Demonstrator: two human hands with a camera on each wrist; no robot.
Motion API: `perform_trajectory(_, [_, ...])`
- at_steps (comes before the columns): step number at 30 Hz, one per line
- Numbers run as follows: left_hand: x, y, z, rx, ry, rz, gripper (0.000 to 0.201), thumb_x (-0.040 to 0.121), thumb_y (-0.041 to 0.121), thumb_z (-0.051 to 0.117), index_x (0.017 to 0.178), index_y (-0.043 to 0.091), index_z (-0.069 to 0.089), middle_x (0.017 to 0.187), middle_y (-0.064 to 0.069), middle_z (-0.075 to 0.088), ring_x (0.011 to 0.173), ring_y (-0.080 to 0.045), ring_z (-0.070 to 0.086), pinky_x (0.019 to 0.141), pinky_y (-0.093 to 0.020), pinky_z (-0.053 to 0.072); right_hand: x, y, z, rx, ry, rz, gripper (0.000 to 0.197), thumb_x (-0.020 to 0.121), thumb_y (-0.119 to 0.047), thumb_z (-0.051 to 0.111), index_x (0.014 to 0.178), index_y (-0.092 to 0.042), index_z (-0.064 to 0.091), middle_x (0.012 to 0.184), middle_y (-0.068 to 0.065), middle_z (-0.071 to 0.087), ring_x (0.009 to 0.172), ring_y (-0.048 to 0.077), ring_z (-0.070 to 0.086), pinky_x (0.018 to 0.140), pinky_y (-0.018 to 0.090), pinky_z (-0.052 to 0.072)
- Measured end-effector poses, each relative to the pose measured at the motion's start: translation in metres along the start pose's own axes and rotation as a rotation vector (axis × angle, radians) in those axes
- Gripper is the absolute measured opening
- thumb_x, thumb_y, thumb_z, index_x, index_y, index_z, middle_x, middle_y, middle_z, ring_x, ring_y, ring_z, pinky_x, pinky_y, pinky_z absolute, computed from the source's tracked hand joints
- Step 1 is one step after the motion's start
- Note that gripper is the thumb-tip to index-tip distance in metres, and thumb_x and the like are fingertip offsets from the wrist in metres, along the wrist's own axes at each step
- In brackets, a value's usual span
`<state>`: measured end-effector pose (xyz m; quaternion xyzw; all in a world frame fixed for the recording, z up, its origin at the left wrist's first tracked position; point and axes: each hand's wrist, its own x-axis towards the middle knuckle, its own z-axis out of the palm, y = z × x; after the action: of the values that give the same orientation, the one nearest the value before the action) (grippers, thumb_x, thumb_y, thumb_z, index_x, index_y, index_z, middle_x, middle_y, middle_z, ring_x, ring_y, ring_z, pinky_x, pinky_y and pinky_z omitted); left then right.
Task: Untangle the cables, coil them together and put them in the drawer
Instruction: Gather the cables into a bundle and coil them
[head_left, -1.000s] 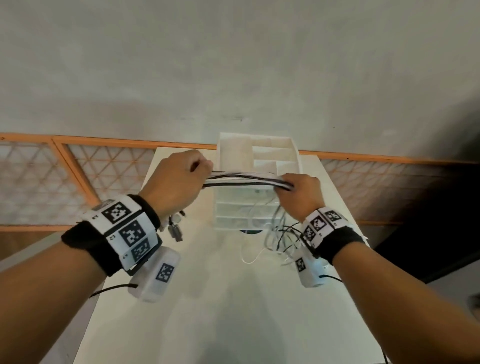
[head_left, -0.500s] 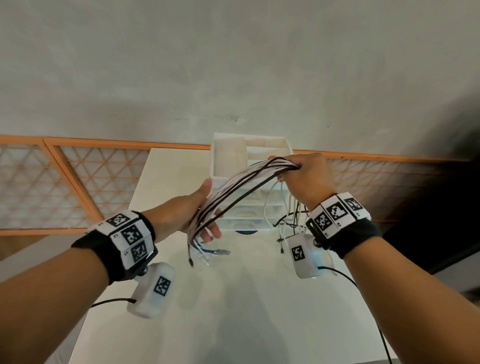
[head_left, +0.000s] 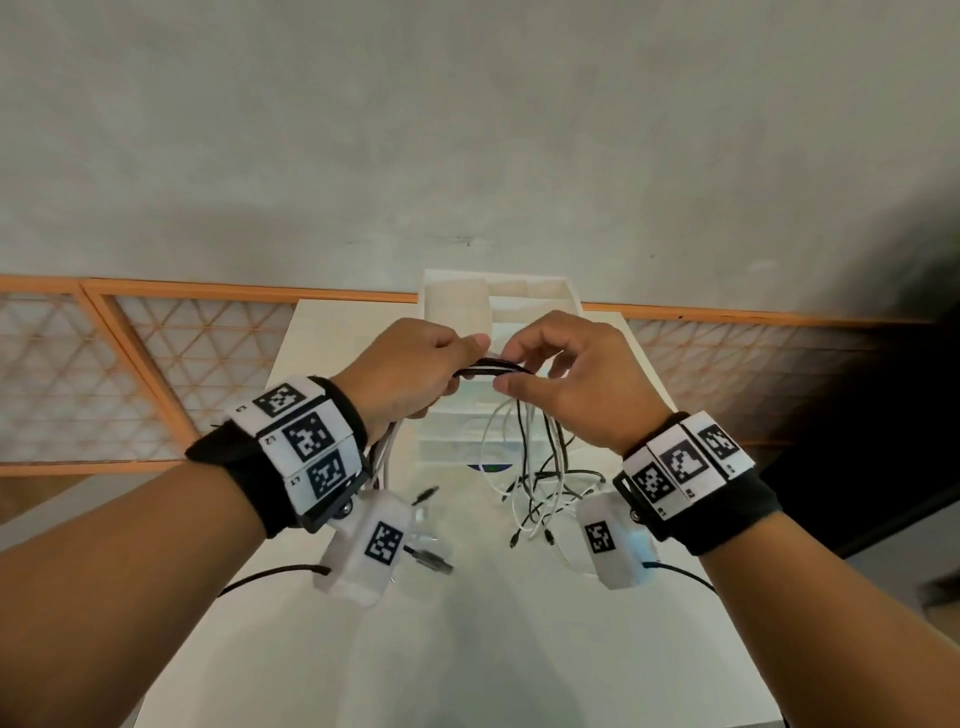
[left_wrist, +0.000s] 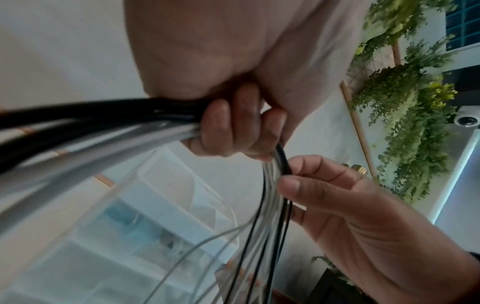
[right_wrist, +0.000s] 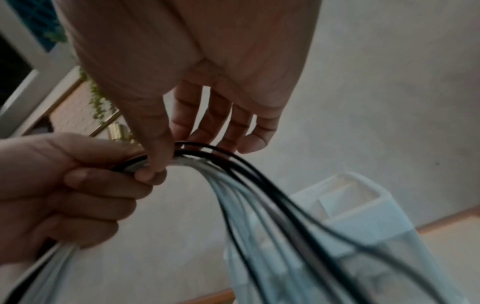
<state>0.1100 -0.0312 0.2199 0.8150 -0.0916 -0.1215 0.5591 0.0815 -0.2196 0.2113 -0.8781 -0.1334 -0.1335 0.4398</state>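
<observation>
The cables (head_left: 491, 368) are gathered into one black-and-white bundle held in the air above the worktop (head_left: 467, 649), between the two hands and in front of the drawer unit (head_left: 498, 312). The left hand (head_left: 410, 374) is a closed fist around the bundle, fingers curled tight over it; the left wrist view shows the strands passing through that fist (left_wrist: 233, 123) and out both sides. The right hand (head_left: 566, 379) sits just beside it, thumb and fingers pinching the same strands where they bend downward (right_wrist: 182, 156). From there the loose lengths hang down and end in a jumble of plugs (head_left: 540, 499) resting on the worktop, a few more plugs (head_left: 431, 556) lying below the left wrist.

As for progress, the strands run side by side through both grips, so the untangling looks mostly done near the hands, though the hanging tails cross one another and may hold a snag or two. Coiling seems barely begun: I see one short bend between the hands, no full loop yet. The rest is ahead: winding the tails into a coil, opening a drawer, whose fronts appear closed but are partly hidden, and laying the coil inside.
</observation>
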Motion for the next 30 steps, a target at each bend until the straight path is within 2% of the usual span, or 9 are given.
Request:
perform_trajectory(4, [0.0,0.002,-0.005,-0.023,0.113,0.014,0.041,0.094,0.04,0.061,0.073,0.005,0.063,0.046,0.006,0.043,0.04,-0.013,0.03,0.043,-0.022,0.026,-0.008,0.009,0.009,-0.099,-0.071,0.012,0.011,0.078,-0.007,0.075,0.083,-0.015,0.069,0.071,-0.009,0.062,0.061,0.008,0.055,0.06,0.014,0.041])
perform_trajectory(7, [-0.002,0.009,-0.01,0.044,0.057,0.028,0.042,0.089,0.048,0.065,0.074,0.009,0.064,0.05,0.005,0.044,0.036,-0.009,0.031,0.044,-0.022,0.026,-0.013,0.011,0.015,-0.145,0.073,-0.064,0.032,0.076,-0.016,0.08,0.103,-0.02,0.063,0.096,-0.007,0.061,0.07,0.013,0.056,0.065,0.013,0.041])
perform_trajectory(9, [-0.005,0.011,-0.01,0.121,0.029,0.034,0.043,0.085,0.052,0.067,0.078,0.009,0.066,0.054,0.004,0.048,0.036,-0.006,0.034,0.045,-0.023,0.029,-0.009,0.008,0.018,-0.134,0.137,-0.177,0.032,0.077,-0.012,0.08,0.105,-0.018,0.066,0.101,-0.006,0.063,0.069,0.012,0.056,0.064,0.01,0.039])
perform_trajectory(12, [-0.006,0.012,-0.006,0.125,0.027,0.021,0.045,0.083,0.05,0.071,0.086,0.005,0.069,0.059,0.002,0.049,0.041,-0.007,0.036,0.047,-0.024,0.03,-0.005,0.003,0.022,-0.12,0.177,-0.183,0.017,0.076,-0.005,0.075,0.088,-0.015,0.069,0.082,-0.012,0.062,0.058,0.015,0.054,0.056,0.014,0.04])
perform_trajectory(15, [-0.005,0.011,-0.002,0.086,0.126,0.011,0.044,0.084,0.045,0.072,0.077,0.002,0.066,0.058,0.0,0.045,0.041,-0.01,0.034,0.049,-0.027,0.027,-0.007,0.002,0.026,-0.159,0.178,-0.14,0.013,0.075,-0.01,0.075,0.083,-0.016,0.066,0.067,-0.02,0.053,0.051,0.009,0.05,0.053,0.016,0.04])
perform_trajectory(18, [-0.002,0.012,0.002,0.036,0.221,-0.002,0.037,0.084,0.04,0.073,0.067,0.01,0.06,0.06,-0.003,0.045,0.046,-0.016,0.034,0.05,-0.028,0.027,-0.009,0.006,0.033,-0.153,0.071,-0.05,0.01,0.08,-0.019,0.072,0.084,-0.017,0.064,0.058,-0.015,0.052,0.05,0.005,0.049,0.054,0.018,0.038])
perform_trajectory(23, [-0.006,0.011,0.007,-0.053,0.285,0.017,0.039,0.086,0.038,0.072,0.064,0.009,0.058,0.054,0.002,0.043,0.037,-0.009,0.033,0.05,-0.027,0.029,-0.014,0.038,0.037,-0.071,-0.084,0.054,0.016,0.089,-0.029,0.068,0.081,-0.016,0.063,0.059,0.002,0.058,0.051,0.019,0.051,0.054,0.034,0.047])
perform_trajectory(26, [-0.005,0.016,-0.004,-0.155,0.306,0.052,0.036,0.086,0.036,0.073,0.069,0.007,0.06,0.048,0.006,0.037,0.032,-0.006,0.028,0.046,-0.025,0.026,-0.025,0.071,0.028,-0.262,-0.21,0.196,0.038,0.093,-0.044,0.062,0.069,-0.015,0.059,0.059,0.002,0.059,0.053,0.015,0.052,0.057,0.032,0.045])
perform_trajectory(30, [-0.007,0.016,-0.007,-0.115,0.266,0.082,0.045,0.082,0.038,0.076,0.081,-0.005,0.066,0.051,0.004,0.036,0.035,-0.008,0.028,0.046,-0.024,0.025,-0.027,0.084,0.01,-0.513,-0.315,0.307,0.048,0.094,-0.06,0.051,0.064,-0.023,0.055,0.058,-0.006,0.057,0.058,0.018,0.058,0.059,0.031,0.048])
